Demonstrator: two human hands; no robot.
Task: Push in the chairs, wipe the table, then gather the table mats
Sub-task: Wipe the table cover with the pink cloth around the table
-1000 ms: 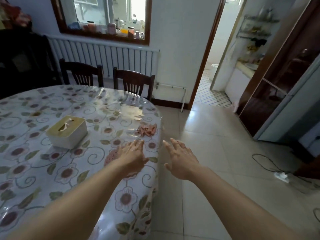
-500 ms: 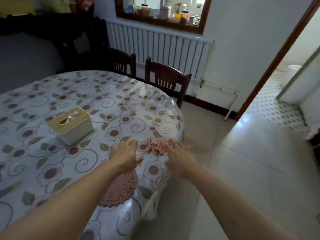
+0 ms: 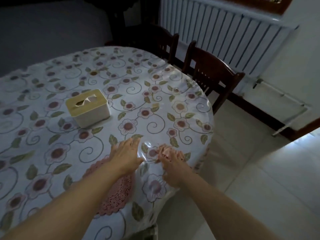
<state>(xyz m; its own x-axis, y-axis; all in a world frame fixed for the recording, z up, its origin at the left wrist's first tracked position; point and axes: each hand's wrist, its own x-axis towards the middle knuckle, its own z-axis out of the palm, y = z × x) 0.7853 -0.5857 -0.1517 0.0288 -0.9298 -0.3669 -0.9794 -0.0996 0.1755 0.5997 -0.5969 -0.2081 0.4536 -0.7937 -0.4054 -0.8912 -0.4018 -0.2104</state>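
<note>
A round table (image 3: pixel 57 80) with a floral cloth under clear plastic fills the left of the head view. A pink crumpled cloth (image 3: pixel 165 149) lies near the table's right edge, and my right hand (image 3: pixel 170 168) rests on it with fingers curled over it. My left hand (image 3: pixel 127 155) lies flat on the table just left of the cloth, fingers spread. Under my left forearm lies a pink lacy round mat (image 3: pixel 116 193). Two dark wooden chairs (image 3: pixel 210 73) stand pushed in at the far side.
A white tissue box with a wooden lid (image 3: pixel 88 108) sits mid-table. A white radiator (image 3: pixel 225 32) runs along the far wall behind the chairs. Pale floor tiles (image 3: pixel 259 187) lie to the right of the table.
My view swung left and down over the table. Both hands reached forward onto the table; my right hand came down onto the pink cloth.
</note>
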